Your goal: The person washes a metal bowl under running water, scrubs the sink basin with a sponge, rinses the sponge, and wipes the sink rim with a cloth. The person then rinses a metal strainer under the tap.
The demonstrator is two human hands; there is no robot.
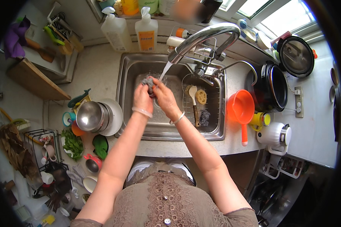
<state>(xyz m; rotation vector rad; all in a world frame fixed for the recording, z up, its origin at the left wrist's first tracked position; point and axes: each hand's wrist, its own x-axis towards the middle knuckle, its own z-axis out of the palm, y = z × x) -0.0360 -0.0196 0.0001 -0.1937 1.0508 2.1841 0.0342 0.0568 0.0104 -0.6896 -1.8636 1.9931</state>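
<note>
Over the stainless steel sink (122, 93), my left hand (143, 99) and my right hand (166, 98) meet around a wet grey cloth or scrubber (149, 84), whose exact kind I cannot tell. Both hands grip it, fingers closed on it. Water runs from the curved chrome faucet (204, 29) just beside my fingers. To the right, a wire rack in the basin bears a brush with a long handle (194, 102), a round loofah slice (201, 97) and a dark scouring pad (205, 117).
Stacked metal bowls (89, 117) and a white plate (115, 117) stand left of the sink. Two pump bottles (146, 32) are behind it. On the right are an orange dipper (241, 106), a black pot (272, 88), a yellow cup (258, 119) and a white kettle (272, 134).
</note>
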